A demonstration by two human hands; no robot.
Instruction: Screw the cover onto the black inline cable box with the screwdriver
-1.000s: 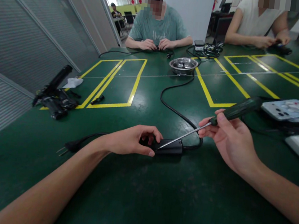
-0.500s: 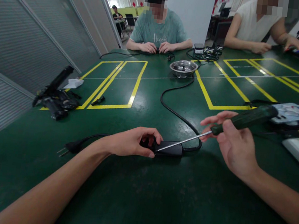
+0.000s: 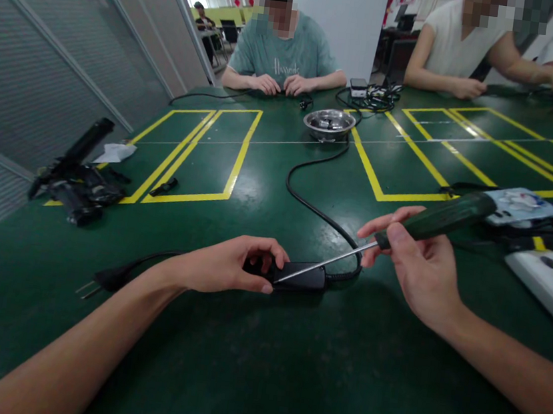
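Lying on the green table, a black power adapter (image 3: 303,276) is gripped at its left end by my left hand (image 3: 233,265), thumb in front and fingers behind. My right hand (image 3: 418,261) is closed on the dark green handle of a screwdriver (image 3: 330,259). Its metal shaft slants down to the left, and the tip meets the adapter's top near my left thumb; whether it sits in a screw or seam I cannot tell. A black cable (image 3: 302,200) leaves the adapter's right end. Left of my wrist lies a two-pin plug (image 3: 114,278) on its cord.
A metal bowl (image 3: 329,125) with small parts stands mid-table. Black gear (image 3: 80,186) and a white paper (image 3: 114,152) lie left. At right are a pale blue case (image 3: 523,207) and a white power strip (image 3: 543,273). Co-workers (image 3: 287,57) sit across, near bundled cables (image 3: 378,98).
The whole view has shifted slightly, so things appear further left. Both hands keep their holds, and the screwdriver tip stays at the same spot on the adapter. A co-worker's hand at right has reached outward.
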